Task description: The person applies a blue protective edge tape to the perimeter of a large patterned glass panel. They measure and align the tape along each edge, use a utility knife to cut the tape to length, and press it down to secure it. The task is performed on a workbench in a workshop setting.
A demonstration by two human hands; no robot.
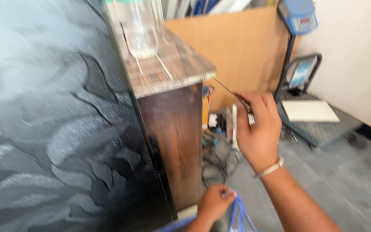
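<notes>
My right hand [257, 129] is raised beside a wooden cabinet [174, 141] and is closed around a thin dark tool [230, 92]. The tool's slim tip points up-left toward the corner of the patterned cabinet top [181, 64]. A pale band circles that wrist. My left hand [213, 202] is low at the bottom, near the cabinet's foot, closed on a blue strap or handle [237, 212]. A clear plastic bottle [140, 30] stands on the cabinet top. The view is blurred.
A large dark textured panel [52, 124] fills the left side. A platform weighing scale [310, 116] with a blue display head [299, 15] stands at the right by a white wall. Small boxes and cables [220, 129] lie on the grey floor before a brown board [241, 47].
</notes>
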